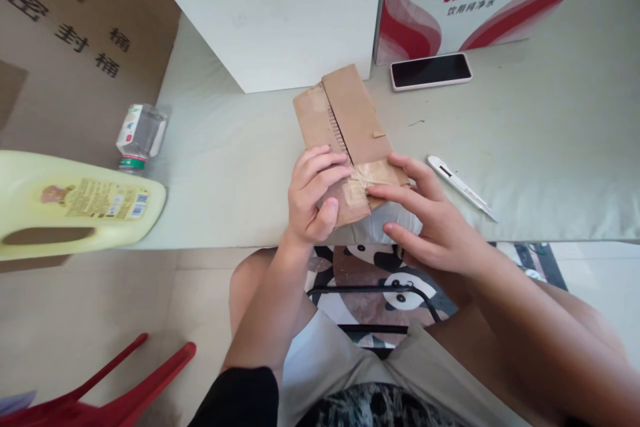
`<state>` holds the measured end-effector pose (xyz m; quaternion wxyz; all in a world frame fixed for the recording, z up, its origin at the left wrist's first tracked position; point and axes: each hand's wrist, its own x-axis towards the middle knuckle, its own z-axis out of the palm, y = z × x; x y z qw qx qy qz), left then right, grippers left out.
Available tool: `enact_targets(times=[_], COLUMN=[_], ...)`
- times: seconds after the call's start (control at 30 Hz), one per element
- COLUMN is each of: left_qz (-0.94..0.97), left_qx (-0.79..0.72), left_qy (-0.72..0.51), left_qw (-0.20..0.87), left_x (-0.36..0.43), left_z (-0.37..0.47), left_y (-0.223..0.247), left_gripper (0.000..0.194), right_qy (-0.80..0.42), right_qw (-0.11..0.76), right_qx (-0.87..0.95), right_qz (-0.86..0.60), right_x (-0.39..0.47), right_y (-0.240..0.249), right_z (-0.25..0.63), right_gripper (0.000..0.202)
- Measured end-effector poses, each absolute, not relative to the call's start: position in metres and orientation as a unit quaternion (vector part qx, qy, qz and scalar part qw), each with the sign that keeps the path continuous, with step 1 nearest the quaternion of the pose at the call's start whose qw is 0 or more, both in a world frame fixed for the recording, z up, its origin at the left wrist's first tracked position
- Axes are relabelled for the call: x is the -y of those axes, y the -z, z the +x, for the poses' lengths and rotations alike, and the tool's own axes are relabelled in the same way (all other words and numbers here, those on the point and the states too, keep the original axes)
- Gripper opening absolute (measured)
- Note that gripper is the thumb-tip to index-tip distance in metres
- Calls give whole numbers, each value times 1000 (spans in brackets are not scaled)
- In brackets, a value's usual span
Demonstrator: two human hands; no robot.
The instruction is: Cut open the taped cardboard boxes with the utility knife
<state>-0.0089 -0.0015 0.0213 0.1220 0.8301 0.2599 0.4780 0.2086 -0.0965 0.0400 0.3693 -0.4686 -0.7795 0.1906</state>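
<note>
A small brown cardboard box (357,113), taped and with a slit between its flaps, lies at an angle near the front edge of the padded surface. My left hand (317,193) grips its left side, fingers bent over the top and thumb toward the near end. My right hand (430,213) has its fingers spread, the fingertips touching the taped near right corner. Those fingers hold nothing that I can see. To the right of this hand lies a white utility knife (461,187), apart from it. The underside of the box is hidden.
Behind stand a white box (290,20) and a red-and-white carton (465,0), with a phone (431,71) before it. At left are a large brown carton (75,80), a clear bottle (141,133) and a yellow jug (120,207). A red chair (125,400) stands below.
</note>
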Motion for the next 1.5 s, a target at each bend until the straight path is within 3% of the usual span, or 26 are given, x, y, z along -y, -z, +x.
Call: enact_targets(times=[0.27, 0.4, 0.73, 0.9, 0.97, 1.03, 1.1, 1.17, 1.5], left_qz=[828, 852, 836, 830, 829, 827, 827, 834, 843], left_qx=[-209, -252, -255, -231, -227, -218, -204, -197, -235], left_qy=[-505, -447, -471, -490, -492, -500, -505, -497, -461], left_qw=[127, 105, 116, 130, 134, 137, 138, 138, 147], left_x=[-4, -2, 0, -2, -2, -3, -4, -4, -2], left_z=[-9, -12, -11, -11, -10, -10, -9, -9, -12], left_y=[-14, -18, -20, -20, -19, -19, -19, -20, -25], left_gripper=[45, 53, 52, 48, 49, 49, 49, 47, 48], right_qy=[-184, -186, -183, -118, -103, -132, -157, -164, -183], right_qw=[378, 377, 393, 457, 380, 234, 88, 9, -40], right_qx=[776, 773, 765, 605, 540, 527, 532, 536, 624], right_qz=[-470, -474, -477, -641, -744, -807, -827, -828, -759], right_x=[96, 96, 96, 90, 86, 82, 80, 80, 72], right_y=[-41, -41, -43, -51, -52, -50, -44, -37, -28], right_z=[207, 207, 208, 230, 244, 258, 270, 277, 258], right_gripper=[40, 39, 38, 25, 25, 34, 43, 49, 35])
